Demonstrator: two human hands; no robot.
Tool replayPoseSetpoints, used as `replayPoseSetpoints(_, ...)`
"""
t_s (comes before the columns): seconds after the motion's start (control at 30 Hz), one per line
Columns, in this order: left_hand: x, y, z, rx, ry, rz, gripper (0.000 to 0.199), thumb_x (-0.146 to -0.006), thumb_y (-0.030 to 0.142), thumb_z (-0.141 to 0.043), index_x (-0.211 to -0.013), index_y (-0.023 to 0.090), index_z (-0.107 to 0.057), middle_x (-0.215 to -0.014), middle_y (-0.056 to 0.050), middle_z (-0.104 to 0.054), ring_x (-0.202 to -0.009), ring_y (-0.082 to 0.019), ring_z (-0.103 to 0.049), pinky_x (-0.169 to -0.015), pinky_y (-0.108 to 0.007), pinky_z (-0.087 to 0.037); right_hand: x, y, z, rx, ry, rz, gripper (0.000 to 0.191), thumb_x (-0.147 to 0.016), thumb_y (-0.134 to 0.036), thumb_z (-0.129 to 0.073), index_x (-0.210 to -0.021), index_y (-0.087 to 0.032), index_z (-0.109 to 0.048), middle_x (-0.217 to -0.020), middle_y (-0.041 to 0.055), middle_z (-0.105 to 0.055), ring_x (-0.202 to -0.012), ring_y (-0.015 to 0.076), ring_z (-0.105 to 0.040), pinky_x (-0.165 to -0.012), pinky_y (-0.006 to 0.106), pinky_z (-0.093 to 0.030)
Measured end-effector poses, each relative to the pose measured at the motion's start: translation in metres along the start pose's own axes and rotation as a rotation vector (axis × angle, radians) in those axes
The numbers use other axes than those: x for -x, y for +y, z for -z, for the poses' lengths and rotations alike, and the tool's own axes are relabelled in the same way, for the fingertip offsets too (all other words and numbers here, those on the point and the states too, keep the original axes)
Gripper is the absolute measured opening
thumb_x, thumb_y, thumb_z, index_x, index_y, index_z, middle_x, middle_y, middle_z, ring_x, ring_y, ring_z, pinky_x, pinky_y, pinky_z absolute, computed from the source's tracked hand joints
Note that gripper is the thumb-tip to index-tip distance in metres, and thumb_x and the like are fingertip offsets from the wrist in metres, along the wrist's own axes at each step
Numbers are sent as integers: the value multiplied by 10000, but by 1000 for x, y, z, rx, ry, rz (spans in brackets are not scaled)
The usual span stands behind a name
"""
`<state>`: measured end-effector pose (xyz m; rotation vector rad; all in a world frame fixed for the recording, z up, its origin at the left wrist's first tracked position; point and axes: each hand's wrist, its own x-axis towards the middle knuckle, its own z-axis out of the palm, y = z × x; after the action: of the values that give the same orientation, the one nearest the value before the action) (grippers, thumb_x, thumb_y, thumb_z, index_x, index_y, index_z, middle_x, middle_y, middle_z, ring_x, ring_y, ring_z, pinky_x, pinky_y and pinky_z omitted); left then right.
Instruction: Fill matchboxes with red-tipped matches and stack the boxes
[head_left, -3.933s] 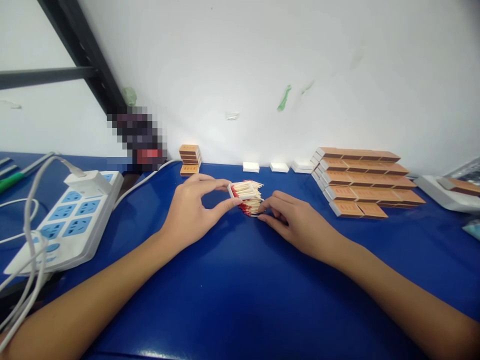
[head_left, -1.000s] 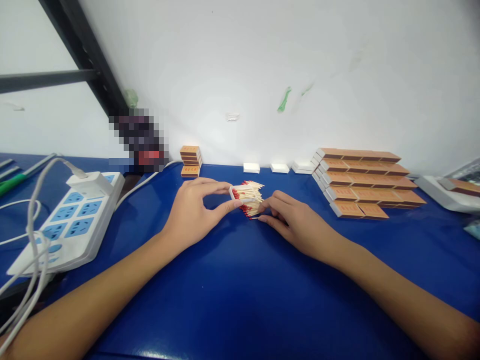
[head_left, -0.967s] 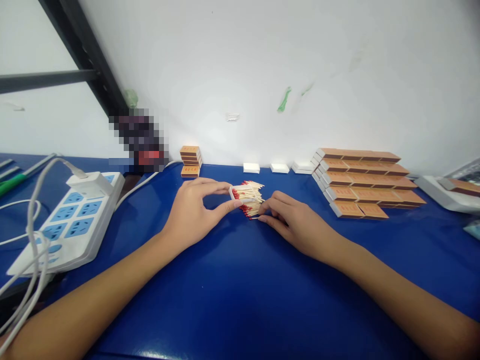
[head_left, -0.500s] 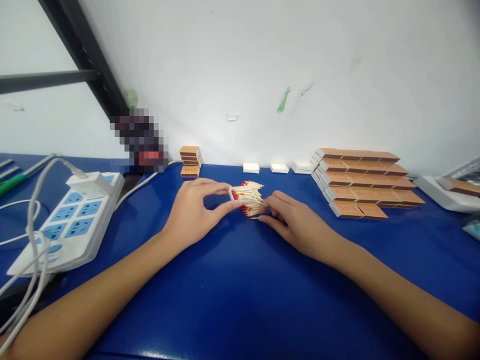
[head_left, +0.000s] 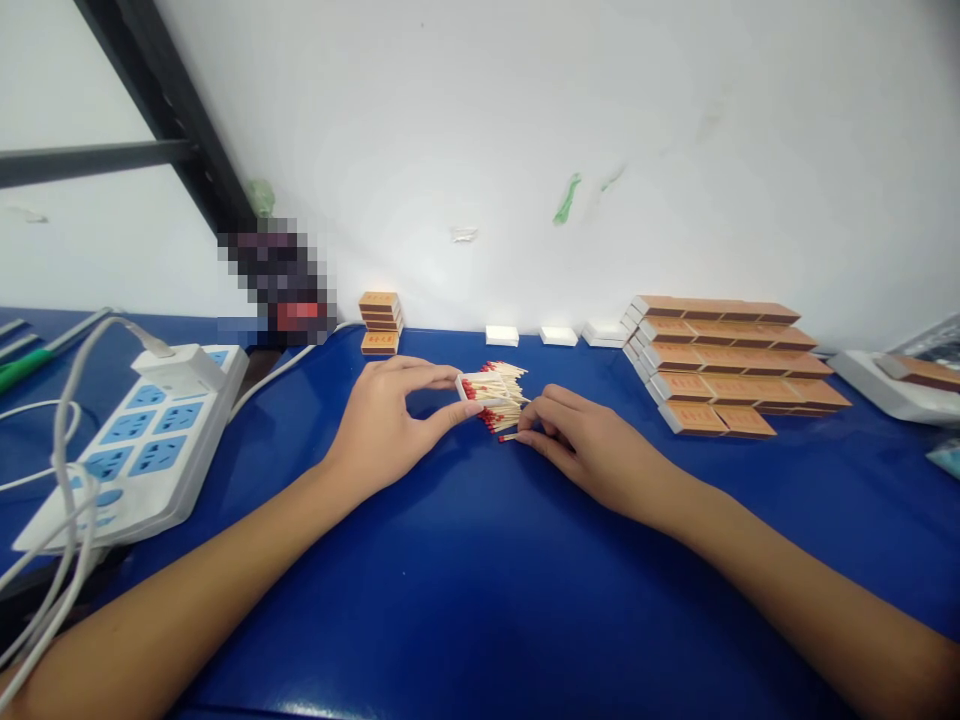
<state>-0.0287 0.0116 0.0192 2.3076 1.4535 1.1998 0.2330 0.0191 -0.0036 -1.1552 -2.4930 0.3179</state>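
My left hand (head_left: 401,410) grips a small white matchbox tray (head_left: 491,402) between thumb and fingers at its left end. Red-tipped matches lie inside the tray. More loose matches (head_left: 510,415) form a pile on the blue table around and under it, heads mostly toward the left. At the pile's right edge, my right hand (head_left: 574,435) has its fingers curled and pinched on a match (head_left: 508,437) whose red head sticks out to the left. The fingertips partly hide the match sticks there.
Orange matchboxes (head_left: 735,360) stand in a stepped stack at right, with a smaller stack (head_left: 380,322) at back left. White trays (head_left: 502,336) line the wall. A white power strip (head_left: 161,440) with cables lies at left on the blue table (head_left: 450,580).
Both hands stay nearly in place. The match at my right fingertips has shifted slightly, its head a little apart from the pile.
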Motion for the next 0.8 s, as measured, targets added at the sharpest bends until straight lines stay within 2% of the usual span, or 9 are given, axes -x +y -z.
replayPoseSetpoints(0.3,0,-4,-1,-16,17,-1,257,-871,452,-812,-1032,250,-808,-1065,-25,-821,-1026,-265,-748,-962,-442,-555,0,-7,12,74,-18,9,124,-1059,-240,-519,-974,-214,-605,-988,50,-600,-720,166,-573,-651,292,-454)
replayPoseSetpoints(0.4,0,-5,-1,-27,13,-3,258,-874,458,-809,-1031,254,-811,-1065,-25,-821,-1014,-265,-748,-954,-439,-555,0,-10,16,77,83,26,113,-1061,-262,-526,-998,-217,-608,-983,51,-604,-716,166,-569,-642,295,-446)
replayPoseSetpoints(0.6,4,2,-3,-71,-35,-99,308,-842,522,-828,-1021,271,-811,-1058,-17,-821,-996,-257,-736,-960,-442,-516,2,-18,15,68,331,7,93,-1062,-258,-533,-1029,-226,-614,-945,48,-603,-710,160,-566,-624,296,-437)
replayPoseSetpoints(0.8,10,9,-4,-56,-47,-183,324,-830,502,-844,-1049,265,-813,-1117,-34,-800,-1046,-249,-720,-998,-421,-503,5,-28,10,75,346,18,80,-1055,-238,-553,-1023,-217,-623,-950,47,-609,-743,165,-585,-644,305,-458)
